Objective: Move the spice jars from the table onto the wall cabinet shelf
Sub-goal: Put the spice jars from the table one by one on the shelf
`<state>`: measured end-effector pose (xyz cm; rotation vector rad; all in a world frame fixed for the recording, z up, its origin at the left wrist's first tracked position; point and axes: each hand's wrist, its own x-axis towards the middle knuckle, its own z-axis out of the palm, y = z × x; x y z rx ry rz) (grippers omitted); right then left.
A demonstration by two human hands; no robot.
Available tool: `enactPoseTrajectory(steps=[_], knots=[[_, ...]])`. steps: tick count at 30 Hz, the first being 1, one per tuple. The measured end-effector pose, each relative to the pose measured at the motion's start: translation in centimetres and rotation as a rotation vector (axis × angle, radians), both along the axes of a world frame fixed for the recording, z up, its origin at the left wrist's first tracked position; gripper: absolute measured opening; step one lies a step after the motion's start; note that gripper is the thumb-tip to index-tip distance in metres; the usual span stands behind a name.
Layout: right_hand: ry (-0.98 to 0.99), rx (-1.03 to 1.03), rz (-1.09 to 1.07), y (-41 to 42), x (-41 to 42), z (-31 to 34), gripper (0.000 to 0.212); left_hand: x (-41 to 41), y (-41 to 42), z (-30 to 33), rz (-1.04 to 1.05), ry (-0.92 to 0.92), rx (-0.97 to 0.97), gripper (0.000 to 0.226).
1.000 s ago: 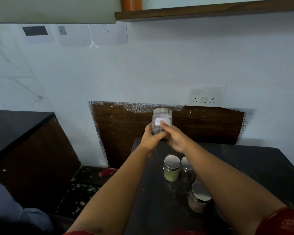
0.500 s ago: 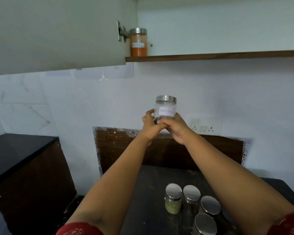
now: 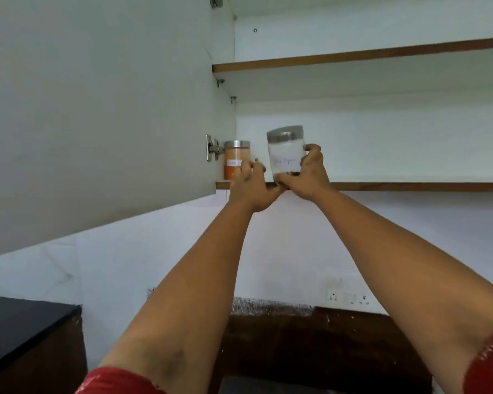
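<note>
Cabinet shelf [image 3: 382, 186], jar [image 3: 285, 152] label blurred, base hidden by hands

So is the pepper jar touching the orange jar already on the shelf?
Apart. The head view shows bare white cabinet back between the pepper jar, gripped by the right hand, and the orange jar to its left.
</note>
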<state>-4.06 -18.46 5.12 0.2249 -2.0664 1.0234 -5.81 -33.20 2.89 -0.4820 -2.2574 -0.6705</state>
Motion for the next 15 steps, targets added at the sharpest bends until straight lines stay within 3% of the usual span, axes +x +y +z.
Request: enactPoseTrajectory(steps=[3, 7, 10, 15], knots=[[-0.207, 0.046, -0.078, 1.2, -2.9, 1.4, 0.095, -2.5, -1.1, -2.1, 0.237, -0.025, -0.333, 0.093], [-0.397, 0.044, -0.096, 0.8, -7.4, 2.8, 0.098, -5.5, -1.8, -2.9, 0.299, 0.190, -0.392, 0.077], [-0.477, 0.043, -0.074, -0.1, -10.1, 3.3, 0.097, -6.7, -1.8, -2.3, 0.333, 0.184, -0.490, 0.074], [-0.531, 0.093, -0.077, -1.8, -12.8, 3.3, 0.093, -7.1, -1.8, -2.6, 0.327, 0.208, -0.464, 0.073]])
